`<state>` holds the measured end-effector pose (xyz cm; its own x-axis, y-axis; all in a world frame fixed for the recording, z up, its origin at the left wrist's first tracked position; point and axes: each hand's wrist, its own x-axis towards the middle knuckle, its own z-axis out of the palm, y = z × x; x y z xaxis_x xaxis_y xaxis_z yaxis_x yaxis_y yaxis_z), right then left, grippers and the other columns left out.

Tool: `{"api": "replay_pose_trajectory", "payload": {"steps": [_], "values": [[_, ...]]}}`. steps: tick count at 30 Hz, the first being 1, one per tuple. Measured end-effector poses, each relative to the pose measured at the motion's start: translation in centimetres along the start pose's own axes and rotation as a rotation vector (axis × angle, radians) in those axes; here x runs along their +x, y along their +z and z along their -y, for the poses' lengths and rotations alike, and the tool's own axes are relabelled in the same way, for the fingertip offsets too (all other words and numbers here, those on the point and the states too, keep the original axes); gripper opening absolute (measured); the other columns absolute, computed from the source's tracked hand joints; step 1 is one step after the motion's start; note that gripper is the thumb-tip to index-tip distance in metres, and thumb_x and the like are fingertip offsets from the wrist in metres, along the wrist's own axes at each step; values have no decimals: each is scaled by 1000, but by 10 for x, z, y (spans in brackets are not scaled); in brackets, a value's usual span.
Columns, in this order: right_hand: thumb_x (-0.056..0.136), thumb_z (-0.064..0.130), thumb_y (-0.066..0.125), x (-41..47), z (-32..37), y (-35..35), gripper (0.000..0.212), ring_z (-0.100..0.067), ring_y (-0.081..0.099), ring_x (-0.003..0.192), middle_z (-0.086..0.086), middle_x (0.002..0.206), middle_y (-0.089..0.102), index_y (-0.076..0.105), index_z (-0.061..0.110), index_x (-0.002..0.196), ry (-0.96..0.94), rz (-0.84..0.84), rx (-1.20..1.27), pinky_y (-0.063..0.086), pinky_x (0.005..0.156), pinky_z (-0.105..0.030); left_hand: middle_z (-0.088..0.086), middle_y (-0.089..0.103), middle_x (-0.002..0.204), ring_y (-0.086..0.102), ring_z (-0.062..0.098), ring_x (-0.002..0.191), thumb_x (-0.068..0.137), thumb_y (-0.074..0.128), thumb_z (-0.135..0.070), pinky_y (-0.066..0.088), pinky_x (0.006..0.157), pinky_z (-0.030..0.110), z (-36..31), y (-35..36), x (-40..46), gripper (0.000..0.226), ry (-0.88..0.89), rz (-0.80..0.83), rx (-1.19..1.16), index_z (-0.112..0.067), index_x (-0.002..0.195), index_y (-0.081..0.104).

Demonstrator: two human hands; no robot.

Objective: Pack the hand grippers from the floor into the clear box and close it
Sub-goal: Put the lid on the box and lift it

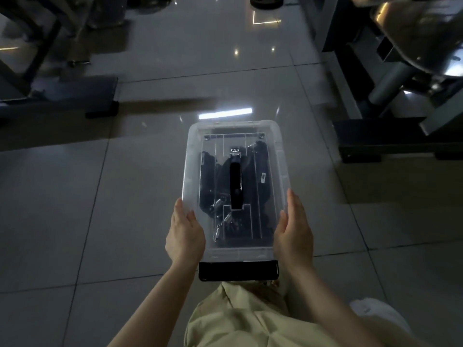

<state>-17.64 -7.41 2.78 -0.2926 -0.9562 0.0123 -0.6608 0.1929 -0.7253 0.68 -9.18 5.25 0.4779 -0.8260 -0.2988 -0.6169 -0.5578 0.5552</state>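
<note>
Dim gym floor, grey tiles, weight-machine frames left and right.

Clear box [235,186] in front of the person, lid [269,136] on top of it, black carry handle [236,184] lying flat along the lid's middle. Cannot tell whether the box sits on the floor or is held just above it.

Hand grippers [220,216] inside: black handles and coiled steel springs show through the plastic, piled loosely. None seen left out on the tiles in view.

Left hand [184,236] flat against the box's left side near the closer corner, fingers straight, thumb lying over the lid edge. Right hand [294,229] mirrors it on the right side, fingers straight, palm to the wall. Both pressing inward, not curled round anything.

Black latch [238,271] at the near end sticks out below the rim; looks flipped open rather than snapped down. Far-end latch not made out.

Judgement: packing appears done, lid placed. What seems left is seating the lid fully and snapping the near latch, possibly the far one too.
</note>
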Motion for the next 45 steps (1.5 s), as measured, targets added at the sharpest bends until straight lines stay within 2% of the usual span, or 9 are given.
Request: {"api": "replay_pose_trajectory", "payload": {"steps": [6, 12, 14, 16, 18, 24, 30, 38, 45], "values": [[99, 18, 37, 37, -25, -26, 46, -14, 40, 132, 2, 148, 38, 31, 21, 145, -105, 36, -82, 35, 100, -22, 8, 39, 141, 47, 30, 113, 97, 31, -15, 39, 84, 41, -18, 15, -23, 44, 44, 104, -152, -15, 140, 22], [100, 28, 33, 126, -69, -84, 47, -29, 53, 101, -8, 119, 54, 24, 44, 143, -117, 202, -464, 47, 78, -36, 10, 56, 126, 60, 15, 95, 95, 39, -45, 53, 84, 32, -46, 34, -74, 83, 186, 668, 51, -14, 145, -20], [100, 21, 31, 150, -64, -103, 54, -29, 49, 111, -8, 133, 46, 15, 48, 143, -53, 371, -605, 46, 86, -40, -6, 61, 96, 56, 4, 77, 93, 43, -49, 48, 66, 14, -59, 29, -70, 71, 308, 800, 217, -11, 146, 15], [97, 17, 35, 161, -52, -119, 62, -30, 38, 125, -7, 149, 29, 7, 45, 145, -56, 509, -793, 43, 93, -41, -6, 59, 79, 58, 9, 74, 89, 43, -57, 45, 61, 17, -74, 20, -53, 37, 446, 740, 418, -25, 93, 60], [96, 26, 42, 153, -37, -132, 67, -31, 26, 134, -7, 155, 12, 0, 38, 147, -65, 601, -880, 39, 98, -44, -1, 63, 76, 64, 16, 74, 87, 42, -61, 53, 65, 29, -86, 15, -27, 48, 560, 523, 567, -19, 67, 55], [92, 33, 54, 64, -40, -157, 71, -16, 33, 126, -2, 143, 26, 12, 19, 147, 83, 500, -416, 35, 99, -30, 10, 47, 136, 46, 29, 120, 91, 52, -41, 41, 97, 45, -128, 10, 72, 50, 674, 123, 291, -17, 134, 44], [92, 35, 53, 28, -56, -115, 30, -21, 66, 87, -8, 96, 68, 60, 10, 108, 784, 345, 570, 50, 70, -29, 15, 49, 132, 49, 35, 116, 95, 30, -52, 37, 96, 46, -126, 51, 112, 55, 426, 47, 484, -18, 138, 35], [87, 31, 64, 43, -72, -112, 29, -24, 68, 86, -11, 100, 67, 58, 10, 105, 803, 281, 674, 58, 64, -36, 23, 64, 94, 62, 40, 84, 77, 29, -56, 48, 85, 58, -138, 66, 128, 54, 246, 94, 323, -14, 98, 56], [92, 38, 53, 53, -132, -183, 37, -28, 62, 80, -14, 92, 63, 58, 4, 104, 767, -26, 449, 47, 64, -32, 31, 56, 110, 54, 45, 100, 97, 35, -36, 40, 82, 44, -156, 96, 31, 39, 430, 248, 392, 0, 107, 48]]}}
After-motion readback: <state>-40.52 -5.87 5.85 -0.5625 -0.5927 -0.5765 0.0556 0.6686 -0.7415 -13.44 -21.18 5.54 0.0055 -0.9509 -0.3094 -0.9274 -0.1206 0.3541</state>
